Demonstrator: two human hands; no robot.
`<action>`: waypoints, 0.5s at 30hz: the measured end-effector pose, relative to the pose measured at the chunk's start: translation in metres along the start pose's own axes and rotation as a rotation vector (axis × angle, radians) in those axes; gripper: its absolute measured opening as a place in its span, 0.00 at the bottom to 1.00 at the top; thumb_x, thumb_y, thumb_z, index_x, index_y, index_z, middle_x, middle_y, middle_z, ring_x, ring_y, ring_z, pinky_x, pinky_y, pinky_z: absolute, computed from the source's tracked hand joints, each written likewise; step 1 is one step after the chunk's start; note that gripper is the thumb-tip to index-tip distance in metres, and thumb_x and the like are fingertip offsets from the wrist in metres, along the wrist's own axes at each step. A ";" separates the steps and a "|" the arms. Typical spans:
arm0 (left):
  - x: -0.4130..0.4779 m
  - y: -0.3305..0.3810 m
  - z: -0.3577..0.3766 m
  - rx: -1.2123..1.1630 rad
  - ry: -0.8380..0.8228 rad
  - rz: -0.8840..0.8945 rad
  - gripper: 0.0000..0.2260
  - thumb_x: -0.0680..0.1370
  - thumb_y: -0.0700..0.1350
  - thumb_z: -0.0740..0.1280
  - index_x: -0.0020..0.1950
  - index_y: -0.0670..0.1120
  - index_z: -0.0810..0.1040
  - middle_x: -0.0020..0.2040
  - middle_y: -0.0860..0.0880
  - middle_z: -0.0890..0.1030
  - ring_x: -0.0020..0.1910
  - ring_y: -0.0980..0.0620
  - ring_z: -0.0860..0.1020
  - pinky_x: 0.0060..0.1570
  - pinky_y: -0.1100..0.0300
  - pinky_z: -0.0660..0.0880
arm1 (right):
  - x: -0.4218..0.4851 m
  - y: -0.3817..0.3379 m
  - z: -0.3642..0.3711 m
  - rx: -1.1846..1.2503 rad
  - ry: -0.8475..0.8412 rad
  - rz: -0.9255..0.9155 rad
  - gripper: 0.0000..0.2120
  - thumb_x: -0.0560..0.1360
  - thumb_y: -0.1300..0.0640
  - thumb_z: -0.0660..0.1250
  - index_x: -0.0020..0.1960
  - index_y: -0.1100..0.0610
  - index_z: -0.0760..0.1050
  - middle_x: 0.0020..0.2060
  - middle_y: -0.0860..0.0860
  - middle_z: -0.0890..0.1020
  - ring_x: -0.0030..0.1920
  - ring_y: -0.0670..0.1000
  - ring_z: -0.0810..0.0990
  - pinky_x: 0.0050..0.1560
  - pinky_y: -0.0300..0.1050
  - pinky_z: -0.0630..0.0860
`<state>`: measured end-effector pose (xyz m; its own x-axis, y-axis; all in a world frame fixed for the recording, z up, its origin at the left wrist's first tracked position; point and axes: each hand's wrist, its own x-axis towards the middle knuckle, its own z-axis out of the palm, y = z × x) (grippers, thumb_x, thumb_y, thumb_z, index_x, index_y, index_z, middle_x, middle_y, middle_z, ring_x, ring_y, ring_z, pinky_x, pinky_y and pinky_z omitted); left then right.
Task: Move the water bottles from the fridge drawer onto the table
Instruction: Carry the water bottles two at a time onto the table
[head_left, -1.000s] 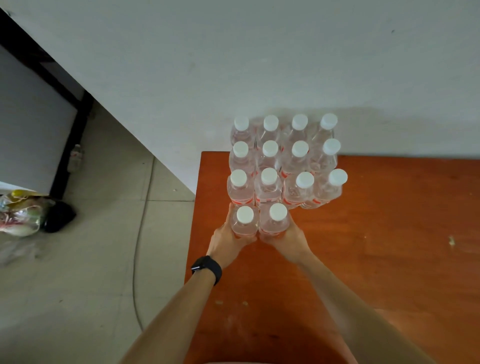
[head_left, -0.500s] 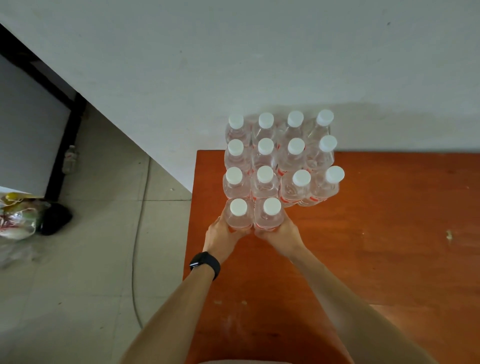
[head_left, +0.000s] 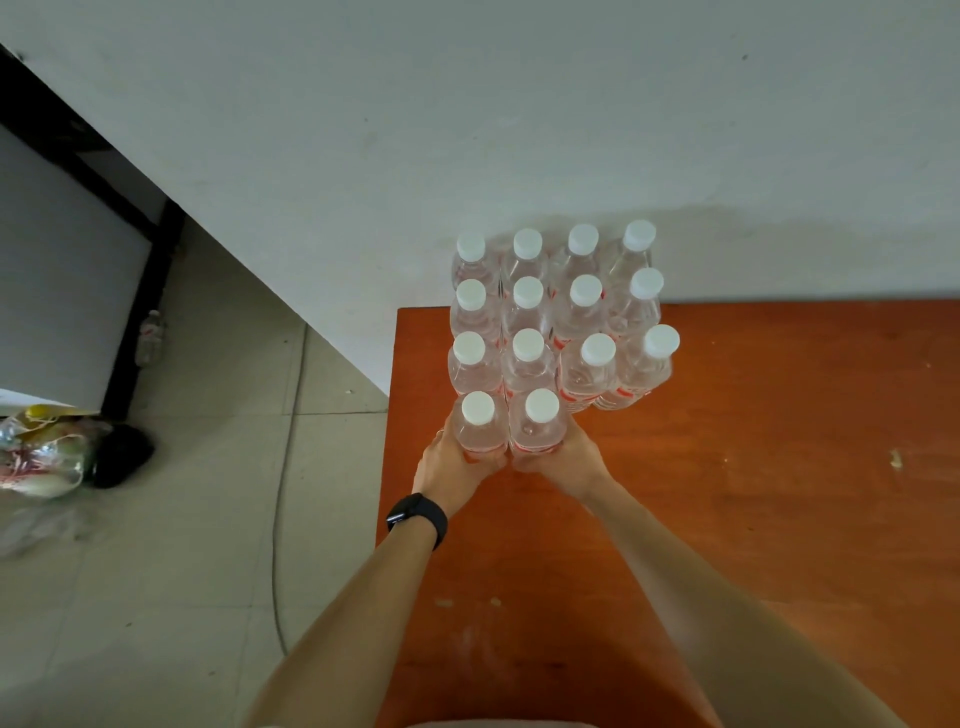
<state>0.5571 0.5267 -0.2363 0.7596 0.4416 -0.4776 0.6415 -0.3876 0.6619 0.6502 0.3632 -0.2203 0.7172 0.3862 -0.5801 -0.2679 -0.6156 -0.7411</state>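
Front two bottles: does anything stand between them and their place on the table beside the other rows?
Nothing visible does. The left hand grips the left front bottle, the right hand the right front bottle, both upright against the nearest row of standing bottles on the table. Their bases are hidden by the hands.

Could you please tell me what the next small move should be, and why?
Probably let go: the left hand grips the front-left bottle and the right hand the front-right bottle; both seem to stand upright on the table, against the row behind.
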 end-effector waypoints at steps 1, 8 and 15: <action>0.000 -0.001 -0.001 0.011 -0.013 -0.003 0.35 0.66 0.65 0.74 0.70 0.58 0.69 0.61 0.56 0.80 0.60 0.52 0.79 0.57 0.51 0.80 | -0.002 0.000 -0.002 -0.021 -0.010 0.004 0.43 0.62 0.55 0.81 0.73 0.46 0.65 0.61 0.44 0.80 0.61 0.50 0.78 0.60 0.45 0.75; -0.028 -0.001 -0.006 0.114 -0.076 -0.132 0.28 0.78 0.53 0.71 0.75 0.50 0.66 0.71 0.47 0.73 0.67 0.45 0.75 0.58 0.52 0.76 | -0.048 0.017 -0.033 -0.117 0.010 0.098 0.37 0.72 0.52 0.76 0.76 0.48 0.62 0.74 0.48 0.69 0.66 0.54 0.76 0.56 0.49 0.79; -0.071 0.027 0.039 0.313 -0.251 -0.002 0.20 0.81 0.57 0.65 0.72 0.54 0.72 0.70 0.50 0.76 0.67 0.49 0.75 0.63 0.54 0.75 | -0.138 0.095 -0.089 -0.162 0.073 0.083 0.22 0.80 0.46 0.65 0.72 0.46 0.69 0.55 0.49 0.82 0.49 0.52 0.85 0.47 0.48 0.81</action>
<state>0.5248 0.4533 -0.2071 0.7362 0.2460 -0.6305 0.6152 -0.6316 0.4718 0.5830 0.1908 -0.1803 0.7431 0.2820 -0.6068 -0.2255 -0.7483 -0.6239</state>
